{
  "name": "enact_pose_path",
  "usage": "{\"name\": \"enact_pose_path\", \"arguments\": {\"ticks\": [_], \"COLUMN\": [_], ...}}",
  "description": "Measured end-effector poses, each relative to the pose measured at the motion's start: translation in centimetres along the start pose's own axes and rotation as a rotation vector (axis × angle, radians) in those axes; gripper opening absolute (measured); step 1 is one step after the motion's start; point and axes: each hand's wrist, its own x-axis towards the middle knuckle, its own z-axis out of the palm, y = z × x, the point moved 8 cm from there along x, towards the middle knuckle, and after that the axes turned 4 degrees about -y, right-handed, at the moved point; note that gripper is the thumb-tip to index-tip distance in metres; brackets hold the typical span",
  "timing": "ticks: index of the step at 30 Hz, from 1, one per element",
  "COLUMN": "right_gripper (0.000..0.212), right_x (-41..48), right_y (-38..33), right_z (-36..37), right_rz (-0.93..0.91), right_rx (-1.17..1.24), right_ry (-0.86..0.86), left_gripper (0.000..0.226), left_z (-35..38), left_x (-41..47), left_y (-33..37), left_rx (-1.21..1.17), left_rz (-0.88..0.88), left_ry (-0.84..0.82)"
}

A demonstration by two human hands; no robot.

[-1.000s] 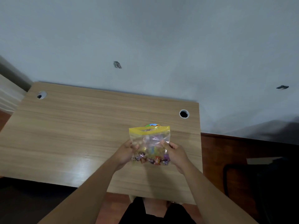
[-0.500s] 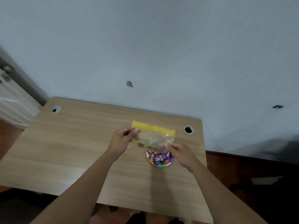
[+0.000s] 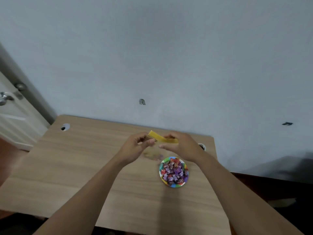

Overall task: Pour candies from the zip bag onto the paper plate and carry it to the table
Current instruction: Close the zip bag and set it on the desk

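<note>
A small paper plate (image 3: 184, 183) with a coloured rim lies on the wooden desk (image 3: 84, 167), heaped with wrapped candies (image 3: 173, 172), mostly purple and red. Above and behind the plate I hold the clear zip bag (image 3: 159, 139) by its yellow strip, and it looks nearly empty. My left hand (image 3: 135, 147) pinches the bag's left end. My right hand (image 3: 181, 145) grips its right end. The bag's clear body is blurred and hard to make out below my fingers.
The desk stands against a pale blue wall, with a cable hole at the back left (image 3: 65, 127) and another (image 3: 202, 146) partly behind my right wrist. A white door with a metal handle (image 3: 5, 98) is at far left. Dark floor lies right of the desk.
The bag rose from upright in front of me, tipped over the plate, and is now held flat and high behind it. The candies now lie on the plate. The camera tilted up.
</note>
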Motion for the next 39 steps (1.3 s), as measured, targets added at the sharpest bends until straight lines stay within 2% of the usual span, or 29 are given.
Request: {"name": "enact_pose_path", "arguments": {"ticks": [1,5,8,14,20,30,34,39], "right_gripper": [0.027,0.019,0.016,0.019,0.022,0.031,0.028,0.029], "right_x": [0.4,1.2,1.3,1.6,2.1,1.8,1.5,0.9], "right_y": [-0.7,-2.2,-2.9,-5.5,-7.1,-6.9,-7.1,-6.5], "right_z": [0.1,0.2,0.4,1.4,1.9,2.0,2.4,2.0], "right_rz": [-0.031,-0.041,-0.03,-0.081,-0.091,-0.105,-0.149,-0.163], "right_rx": [-0.029,-0.027,-0.016,0.004,0.037,-0.08,-0.089,-0.091], "right_ry": [0.023,0.077,0.065,0.037,0.13,0.143,0.149,0.169], "left_gripper": [0.012,0.021,0.02,0.009,0.01,0.011,0.012,0.014], "left_z": [-0.4,-2.5,-3.7,-4.6,-4.4,-3.8,-4.0,-3.9], "left_x": [0.0,-0.1,-0.3,-1.0,-1.6,-2.2,-2.6,-2.6], "left_y": [0.2,0.7,0.8,1.8,3.0,2.4,2.6,3.5], "left_rx": [0.003,-0.128,-0.166,-0.081,0.096,-0.087,0.038,0.054], "left_rz": [0.009,0.018,0.016,0.036,0.08,0.031,0.023,-0.013], "left_ry": [0.014,0.116,0.181,0.33,0.42,0.292,0.365,0.433]}}
